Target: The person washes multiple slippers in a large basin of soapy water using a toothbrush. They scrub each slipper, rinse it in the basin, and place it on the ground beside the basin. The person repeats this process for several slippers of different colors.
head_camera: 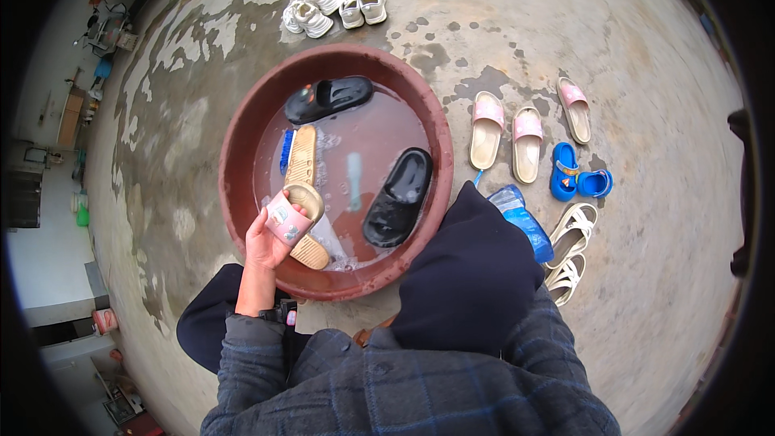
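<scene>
My left hand [270,246] holds a slide sandal [289,218] with a pink printed strap and beige footbed above a reddish-brown plastic basin [445,133]. My right hand is out of view; its sleeve runs behind my knee. Below the held slide, a beige ribbed sole [303,154] lies in the water beside blue brush bristles [286,151]. Another beige ribbed end [310,252] shows nearer me; whether they belong together is hidden. A black slide [330,99] rests at the basin's far side, another black slide [398,197] at the right. A pale, long-handled object [354,181] is under the cloudy water.
Wet white sneakers [336,6] stand beyond the basin. To the right are several pink-strapped slides [527,145], blue clogs [565,172], white strappy sandals [572,233] and a blue plastic bag [522,224] by my knee [472,272]. The concrete floor [175,194] has wet patches.
</scene>
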Motion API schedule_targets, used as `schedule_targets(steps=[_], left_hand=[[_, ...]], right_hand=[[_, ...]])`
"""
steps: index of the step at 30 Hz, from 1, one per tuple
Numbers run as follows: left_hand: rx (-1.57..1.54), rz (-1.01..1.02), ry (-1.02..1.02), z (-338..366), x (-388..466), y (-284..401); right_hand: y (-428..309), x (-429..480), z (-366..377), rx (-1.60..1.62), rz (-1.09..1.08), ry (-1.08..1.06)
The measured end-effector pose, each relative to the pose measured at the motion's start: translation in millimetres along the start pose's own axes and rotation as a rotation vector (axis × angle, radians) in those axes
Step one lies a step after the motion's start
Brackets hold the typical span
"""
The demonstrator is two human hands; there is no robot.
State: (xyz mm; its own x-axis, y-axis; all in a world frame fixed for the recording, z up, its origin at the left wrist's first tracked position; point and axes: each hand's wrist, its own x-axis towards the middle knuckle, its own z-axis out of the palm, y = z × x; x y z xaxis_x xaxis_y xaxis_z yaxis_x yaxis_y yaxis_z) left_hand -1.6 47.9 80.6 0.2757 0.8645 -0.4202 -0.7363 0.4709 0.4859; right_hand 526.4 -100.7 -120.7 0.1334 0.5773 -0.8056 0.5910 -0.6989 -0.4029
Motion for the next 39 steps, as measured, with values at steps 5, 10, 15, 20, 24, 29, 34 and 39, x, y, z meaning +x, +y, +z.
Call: schedule_targets(steps=[5,10,15,20,24,29,34,39], left_hand=[[-0.038,0.005,0.006,-1.1,-0.1,-6.4],[-0.136,0.083,0.019,-0.5,-1.2,-16.8],[-0.271,0.141,-0.117,5.1,-8.2,-25.6],[-0.436,0.184,-0.168,3.1,-16.3,-24.0],[-0.391,0.261,-0.120,-6.0,-16.7,-20.9],[-0.468,0.268,-0.209,-5.3,-8.2,-25.1],[-0.472,0.223,-0.328,23.7,-0.7,-36.7],[-0.550,0.067,-0.399,45.2,-14.4,-37.8]], right_hand=[[3.8,-3.3,1.2,-0.013,0.006,0.000],[5.6,-11.3,-0.3,-0.020,0.013,0.028],[2.0,-29.1,-3.7,-0.001,0.036,0.049],[21.7,-50.2,5.4,0.111,0.094,0.028],[42.7,-94.6,-21.9,0.376,0.299,0.032],[-48.1,-193.3,-178.6,0.741,-0.003,0.439],[-279.2,-258.6,-209.1,0.419,-0.582,0.085],[-441.3,-235.4,-33.4,0.055,-0.756,-0.256]])
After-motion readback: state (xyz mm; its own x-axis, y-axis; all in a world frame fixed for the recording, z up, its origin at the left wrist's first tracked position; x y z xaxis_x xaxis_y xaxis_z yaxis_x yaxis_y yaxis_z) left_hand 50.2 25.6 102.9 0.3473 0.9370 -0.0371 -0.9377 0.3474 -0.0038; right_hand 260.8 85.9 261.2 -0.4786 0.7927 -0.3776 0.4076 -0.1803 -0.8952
